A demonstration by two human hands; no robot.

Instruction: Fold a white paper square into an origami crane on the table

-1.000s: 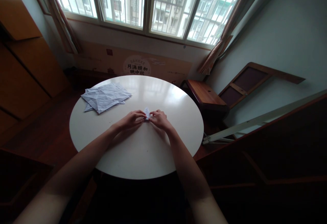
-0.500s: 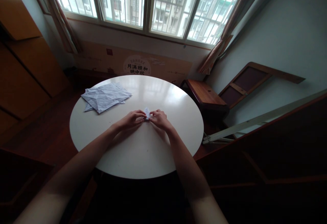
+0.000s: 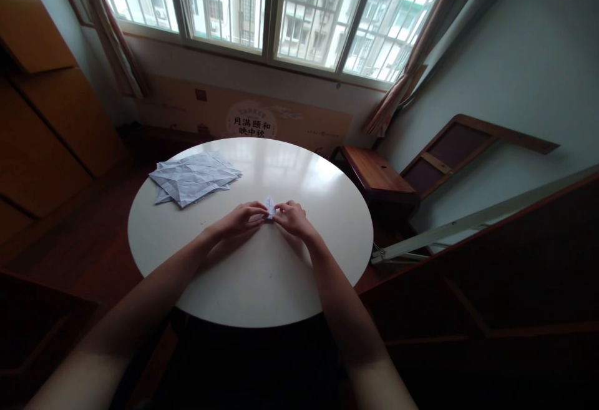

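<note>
A small piece of folded paper (image 3: 269,205), pale with a pointed top, is at the middle of the round white table (image 3: 253,279). My left hand (image 3: 243,218) grips its left side between thumb and fingertips. From the right, my right hand (image 3: 291,216) pinches the opposite side, its fingers curled. Parts of the paper's lower edge are hidden behind the fingertips. Toward the table's far left lies a stack of creased paper sheets (image 3: 194,176), apart from both hands.
A wooden stool or bench (image 3: 379,173) stands beyond the table's right edge. A folded wooden frame (image 3: 449,148) leans against the right wall. Behind the table, a printed banner (image 3: 299,117) hangs under the barred window (image 3: 224,4). Wooden cabinets (image 3: 42,135) are on the left.
</note>
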